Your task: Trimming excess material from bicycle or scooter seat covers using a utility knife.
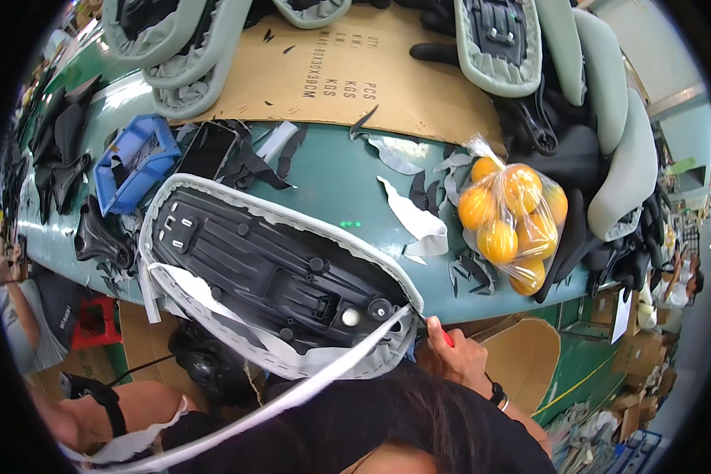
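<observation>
A long seat [280, 272], its black plastic base facing up and a pale grey cover folded over its rim, lies slanted at the table's near edge. My right hand [462, 359] closes around a red-and-black cutting tool [448, 338] at the seat's right end; the tip is hard to see. From that spot a long pale strip [316, 387] stretches taut toward the lower left. There my left hand [55, 419], partly lost in the dark rim, appears to grip the strip; its fingers are mostly hidden. A loose flap [186, 286] hangs along the seat's near side.
A bag of oranges [521, 213] sits to the right, beside grey seats [624, 166]. Scraps [411, 217] litter the green table. Cardboard [292, 71] with more seats lies at the far side. A blue bin [138, 162] stands left. Another person's arm [24, 308] shows far left.
</observation>
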Demonstrator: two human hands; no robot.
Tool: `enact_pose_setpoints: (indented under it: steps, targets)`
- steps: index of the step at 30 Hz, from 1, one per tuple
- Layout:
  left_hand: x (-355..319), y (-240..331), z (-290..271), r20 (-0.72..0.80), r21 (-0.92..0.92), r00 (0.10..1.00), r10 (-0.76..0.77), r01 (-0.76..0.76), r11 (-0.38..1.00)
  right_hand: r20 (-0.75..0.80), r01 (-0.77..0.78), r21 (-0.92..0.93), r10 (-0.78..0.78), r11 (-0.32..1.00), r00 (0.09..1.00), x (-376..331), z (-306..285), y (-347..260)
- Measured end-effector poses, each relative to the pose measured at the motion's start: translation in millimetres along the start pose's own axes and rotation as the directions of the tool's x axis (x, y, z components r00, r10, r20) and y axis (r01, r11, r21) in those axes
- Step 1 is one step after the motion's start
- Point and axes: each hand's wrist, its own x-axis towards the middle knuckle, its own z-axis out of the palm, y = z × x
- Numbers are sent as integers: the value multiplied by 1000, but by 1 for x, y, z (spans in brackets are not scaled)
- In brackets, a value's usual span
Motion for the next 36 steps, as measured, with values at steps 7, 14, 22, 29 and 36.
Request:
enact_pose_setpoints:
  steps: [7,14,22,29,36]
  targets:
    - [-29,10,213,776,310,614,143,-570,761,108,-250,28,246,968,963,-2,-7,-33]
    - [-177,116,303,812,-568,-276,515,-580,584,64,-353,154,347,923,936,-11,-6,-36]
    - [-174,82,341,815,-545,-19,579,-366,754,-65,-209,59,213,976,975,40,-15,-4]
    - [-145,80,345,928,-372,141,345,292,881,208,-258,133,227,957,951,34,-31,-18]
    - [-122,59,354,985,-68,44,-165,988,-139,575,-509,393,227,766,786,36,-62,-28]
